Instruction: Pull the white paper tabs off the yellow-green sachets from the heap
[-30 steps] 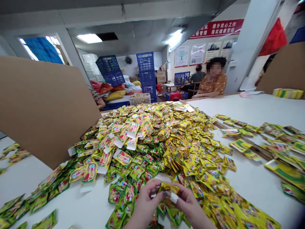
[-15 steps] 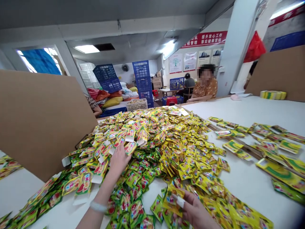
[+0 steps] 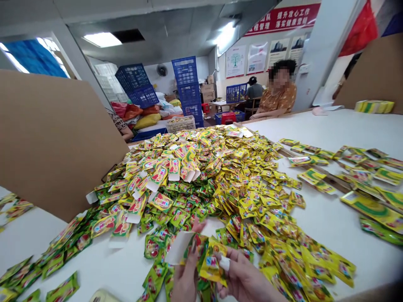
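In the lower middle, my left hand [image 3: 185,280] is closed on a small cardboard box [image 3: 178,248] whose white flap stands out. Thumb and fingers of my right hand [image 3: 241,277] pinch a yellow sachet [image 3: 213,262], held right beside the box. A white wrap covers one right fingertip. Whether the sachet is partly inside the box I cannot tell. Beneath and around my hands lie green sachets [image 3: 154,274]. Yellow sachets [image 3: 252,197] spread to the right, and printed boxes with white flaps [image 3: 162,202] lie heaped on the left of the pile.
A tall cardboard sheet [image 3: 59,147] stands at the left. Flat yellow packs [image 3: 371,209] lie along a wooden strip on the white table [image 3: 315,226]. A person in an orange top [image 3: 278,98] sits across the table. Blue crates [image 3: 187,90] are stacked behind.
My left hand has come back from the heap of boxes to the lower middle, holding a box. My right hand has moved slightly left with a yellow sachet. The view has tilted down.
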Action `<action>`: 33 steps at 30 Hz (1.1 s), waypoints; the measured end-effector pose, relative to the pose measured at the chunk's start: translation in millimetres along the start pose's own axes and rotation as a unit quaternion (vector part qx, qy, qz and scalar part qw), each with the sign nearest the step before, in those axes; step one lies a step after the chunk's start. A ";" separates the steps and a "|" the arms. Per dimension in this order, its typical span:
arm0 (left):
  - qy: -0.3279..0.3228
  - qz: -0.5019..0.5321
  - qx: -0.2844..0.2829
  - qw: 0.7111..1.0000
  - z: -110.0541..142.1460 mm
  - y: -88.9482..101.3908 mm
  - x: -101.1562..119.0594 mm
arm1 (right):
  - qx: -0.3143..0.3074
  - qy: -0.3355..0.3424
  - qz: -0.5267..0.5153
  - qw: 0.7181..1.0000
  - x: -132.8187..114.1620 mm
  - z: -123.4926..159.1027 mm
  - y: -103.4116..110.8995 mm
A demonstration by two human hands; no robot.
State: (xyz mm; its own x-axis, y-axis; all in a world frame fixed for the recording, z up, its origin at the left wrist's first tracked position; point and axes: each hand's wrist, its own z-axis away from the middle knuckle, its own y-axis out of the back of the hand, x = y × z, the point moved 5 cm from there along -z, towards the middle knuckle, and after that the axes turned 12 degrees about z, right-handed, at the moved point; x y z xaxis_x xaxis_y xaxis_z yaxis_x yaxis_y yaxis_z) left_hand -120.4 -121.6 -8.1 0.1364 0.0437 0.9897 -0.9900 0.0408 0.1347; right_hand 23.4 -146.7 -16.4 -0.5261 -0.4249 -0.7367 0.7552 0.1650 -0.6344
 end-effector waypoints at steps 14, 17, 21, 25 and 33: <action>0.080 0.110 -0.176 0.975 23.2 -44.7 37.7 | -0.064 0.231 0.669 0.704 -110.9 30.5 -51.2; 0.065 0.037 -0.238 0.968 22.7 -50.0 32.7 | -0.114 0.187 0.759 0.613 -103.9 35.6 -54.4; 0.126 0.118 -0.264 0.949 26.8 -57.4 10.8 | -0.065 0.144 0.732 0.663 -98.1 42.2 -35.9; 0.199 0.193 -0.295 0.914 37.1 -64.1 -17.1 | -0.020 0.196 0.688 0.699 -87.0 54.2 -14.8; 0.225 0.270 -0.393 0.850 44.6 -97.5 -13.6 | 0.051 0.191 0.651 0.733 -57.0 87.7 1.4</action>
State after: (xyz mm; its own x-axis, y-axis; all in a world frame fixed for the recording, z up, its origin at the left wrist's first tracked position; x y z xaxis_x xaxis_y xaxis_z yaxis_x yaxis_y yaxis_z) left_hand -27.2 -170.7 -32.5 -0.1557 0.6386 0.7536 -0.6077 0.5395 -0.5827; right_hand 88.8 -200.3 45.3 0.6094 0.3158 -0.7272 0.7301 0.1339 0.6700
